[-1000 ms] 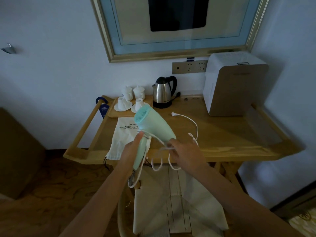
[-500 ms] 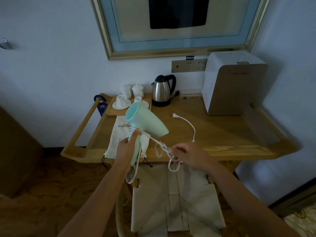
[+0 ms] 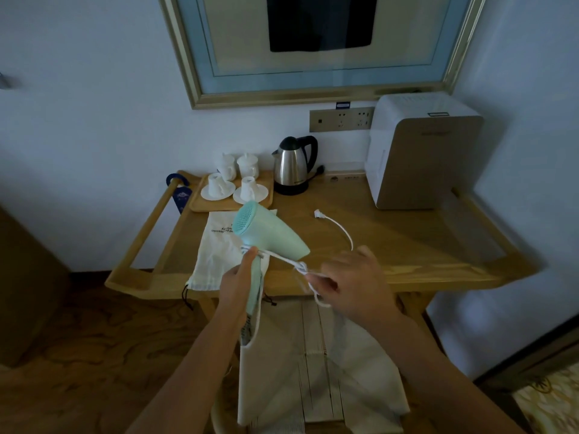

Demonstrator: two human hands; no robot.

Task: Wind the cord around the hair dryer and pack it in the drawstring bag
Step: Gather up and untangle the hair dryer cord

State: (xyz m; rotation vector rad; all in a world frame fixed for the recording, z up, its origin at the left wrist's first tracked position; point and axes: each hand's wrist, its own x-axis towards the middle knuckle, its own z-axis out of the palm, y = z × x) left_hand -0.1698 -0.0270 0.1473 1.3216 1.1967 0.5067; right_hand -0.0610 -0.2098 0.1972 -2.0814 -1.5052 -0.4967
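My left hand (image 3: 235, 285) grips the handle of a mint-green hair dryer (image 3: 266, 234), held upright above the table's front edge with its grille facing me. A turn of white cord (image 3: 283, 259) crosses the top of the handle under my thumb. From there the cord runs taut to my right hand (image 3: 352, 281), which pinches a tangled loop of it. The rest of the cord arcs back over the table to the plug (image 3: 319, 214), which lies flat on the wood. A cream drawstring bag (image 3: 216, 250) lies flat on the table behind the dryer.
The wooden table (image 3: 407, 245) carries a tray (image 3: 232, 205) of white cups, a steel kettle (image 3: 293, 166) and a white-and-beige appliance (image 3: 419, 151) at the back right. A woven chair seat (image 3: 313, 355) stands below my hands. A framed picture and a socket panel (image 3: 341, 119) are on the wall.
The dryer has shifted left and up. My right hand has pulled the cord to the right and taut, drawing slack off the table so the plug's lead lies shorter.
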